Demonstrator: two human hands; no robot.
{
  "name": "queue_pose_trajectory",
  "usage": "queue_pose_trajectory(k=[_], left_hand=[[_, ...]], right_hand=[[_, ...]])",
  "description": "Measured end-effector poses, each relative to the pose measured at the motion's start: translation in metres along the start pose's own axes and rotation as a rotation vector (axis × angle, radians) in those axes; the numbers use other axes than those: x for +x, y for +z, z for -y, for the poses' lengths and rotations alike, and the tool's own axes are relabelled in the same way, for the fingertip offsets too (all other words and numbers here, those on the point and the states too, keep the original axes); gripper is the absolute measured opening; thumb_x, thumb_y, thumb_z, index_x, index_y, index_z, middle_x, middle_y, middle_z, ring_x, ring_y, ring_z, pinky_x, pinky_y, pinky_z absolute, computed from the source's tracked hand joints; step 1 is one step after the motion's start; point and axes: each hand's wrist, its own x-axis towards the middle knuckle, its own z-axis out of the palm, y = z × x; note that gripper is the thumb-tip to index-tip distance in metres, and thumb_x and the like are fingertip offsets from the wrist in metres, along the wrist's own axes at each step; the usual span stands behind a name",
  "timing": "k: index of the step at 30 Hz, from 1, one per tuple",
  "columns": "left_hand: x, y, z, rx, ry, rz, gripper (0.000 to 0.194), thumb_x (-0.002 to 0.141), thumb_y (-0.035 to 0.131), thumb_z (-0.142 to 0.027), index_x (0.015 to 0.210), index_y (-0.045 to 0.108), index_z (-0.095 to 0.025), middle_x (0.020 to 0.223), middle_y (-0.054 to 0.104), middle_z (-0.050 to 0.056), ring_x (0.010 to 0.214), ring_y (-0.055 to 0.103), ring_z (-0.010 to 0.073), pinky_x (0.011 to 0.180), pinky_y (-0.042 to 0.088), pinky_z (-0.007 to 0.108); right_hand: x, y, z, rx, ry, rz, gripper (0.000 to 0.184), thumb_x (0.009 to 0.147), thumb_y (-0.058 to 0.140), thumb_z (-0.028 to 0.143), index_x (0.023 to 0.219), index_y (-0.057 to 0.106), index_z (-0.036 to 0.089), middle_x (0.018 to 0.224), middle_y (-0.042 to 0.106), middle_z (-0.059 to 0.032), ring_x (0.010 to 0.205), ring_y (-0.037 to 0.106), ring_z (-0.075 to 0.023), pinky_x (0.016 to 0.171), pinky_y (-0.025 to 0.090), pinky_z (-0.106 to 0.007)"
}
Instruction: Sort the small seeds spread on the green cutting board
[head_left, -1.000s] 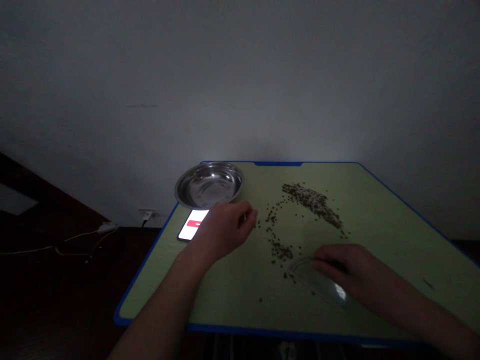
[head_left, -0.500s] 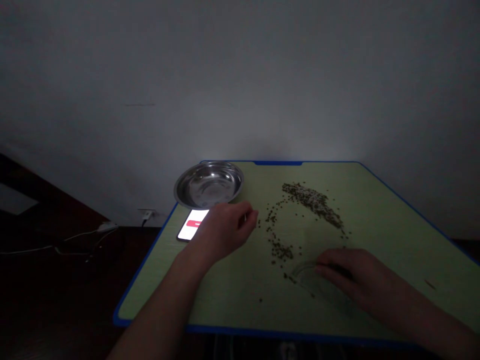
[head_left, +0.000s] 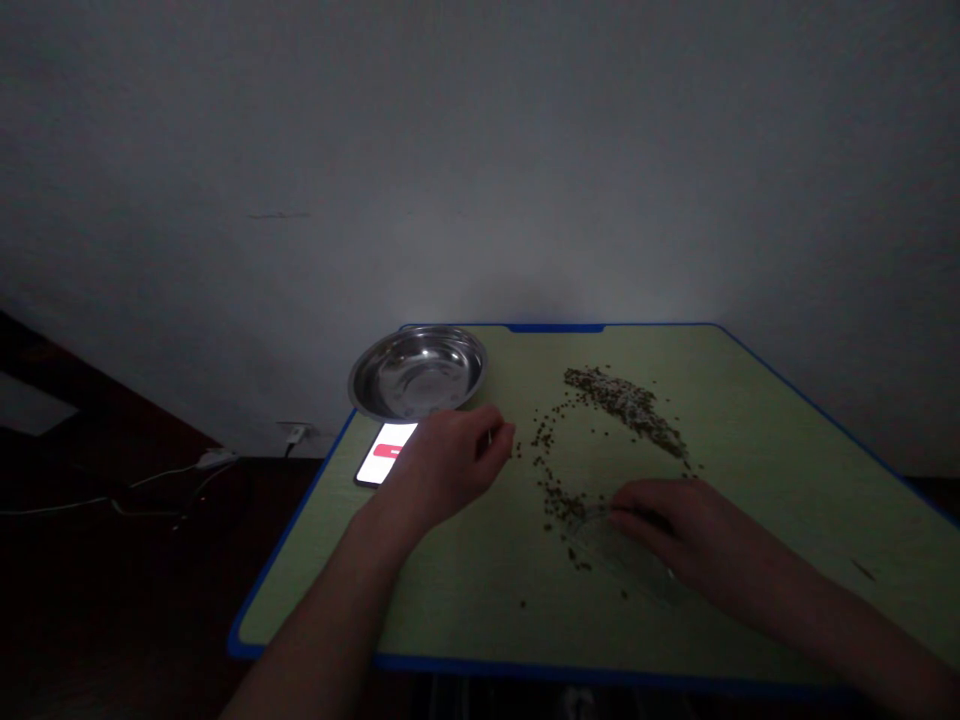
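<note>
My left hand [head_left: 461,455] is closed in a pinch above the green table [head_left: 465,590], just right of the phone. A small pale sliver shows at its fingertips, too little to name. My right hand [head_left: 667,520] grips the rim of a clear see-through dish [head_left: 637,575], which is tilted and faint in the dim light. The dish lies near the close end of a scattered curve of small dark grains [head_left: 559,500]. Farther off is a denser strip of dark grains mixed with white ones [head_left: 626,400].
A shiny steel basin [head_left: 420,375] stands at the far left of the table, its near rim over a phone [head_left: 379,455] with a lit screen. A plain wall [head_left: 480,180] rises behind. A plug and cables [head_left: 217,458] are on the left.
My right hand has moved left and slightly away from me with the clear dish, closer to the scattered grains. My left hand has hardly moved.
</note>
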Motion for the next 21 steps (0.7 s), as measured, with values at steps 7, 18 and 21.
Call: queue_pose_trajectory(k=[7,18,21], left_hand=[[0.001,0.001,0.002,0.005,-0.006,0.014,0.03,0.089,0.041,-0.033,0.066,0.054,-0.017,0.055,0.051,-0.002,0.049,0.042,0.0085,0.05,0.022,0.026],[0.001,-0.001,0.0,0.001,0.009,0.009,0.03,0.088,0.042,-0.031,0.064,0.053,-0.017,0.052,0.048,-0.003,0.047,0.039,0.0076,0.049,0.021,0.026],[0.001,0.0,0.001,0.008,0.003,0.003,0.03,0.088,0.042,-0.031,0.064,0.054,-0.017,0.052,0.049,-0.003,0.046,0.039,0.0078,0.049,0.022,0.026]], right_hand=[[0.007,0.003,0.005,-0.012,-0.032,-0.013,0.029,0.092,0.045,0.031,0.075,0.065,0.021,0.071,0.067,-0.0028,0.066,0.06,-0.0177,0.062,0.042,-0.031],[0.013,-0.002,0.003,-0.05,-0.037,-0.042,0.03,0.092,0.044,0.034,0.079,0.067,0.02,0.073,0.068,-0.0046,0.066,0.059,-0.0174,0.061,0.041,-0.031],[0.019,-0.002,0.008,-0.1,-0.058,-0.025,0.029,0.092,0.045,0.032,0.076,0.066,0.02,0.072,0.067,-0.004,0.066,0.059,-0.017,0.059,0.039,-0.029]])
